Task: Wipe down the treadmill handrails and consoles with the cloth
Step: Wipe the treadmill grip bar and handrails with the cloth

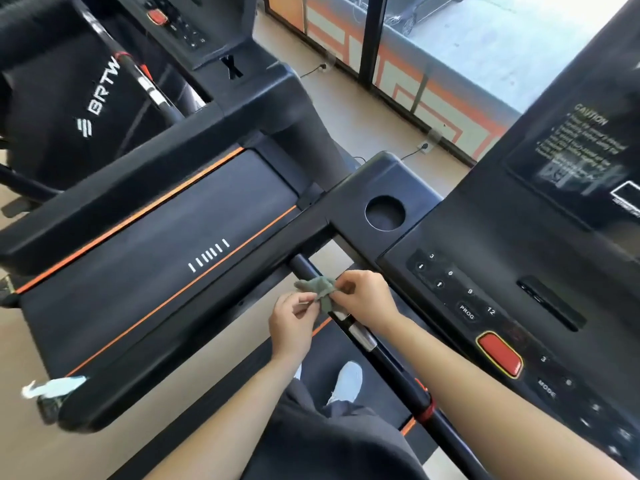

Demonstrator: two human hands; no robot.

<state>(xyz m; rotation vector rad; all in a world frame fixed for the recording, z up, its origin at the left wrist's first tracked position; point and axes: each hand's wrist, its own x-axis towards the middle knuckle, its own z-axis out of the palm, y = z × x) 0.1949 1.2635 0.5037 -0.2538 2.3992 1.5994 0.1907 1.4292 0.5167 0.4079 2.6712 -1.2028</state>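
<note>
A small grey-green cloth [320, 289] is bunched between both hands just above the black handrail bar [384, 362] of the treadmill I stand on. My left hand [292, 323] pinches its lower edge with curled fingers. My right hand [365, 297] pinches the cloth from the right side. The bar runs diagonally from the upper left to the lower right, with a silver sensor section under my hands. The console [491, 306] with buttons and a red stop button [500, 355] lies to the right.
A neighbouring treadmill with orange-striped belt [156, 258] fills the left, its side rail [194, 317] close to my left arm. A cup holder [384, 213] sits ahead. Another console [180, 26] is at the top left. Windows and floor cables lie beyond.
</note>
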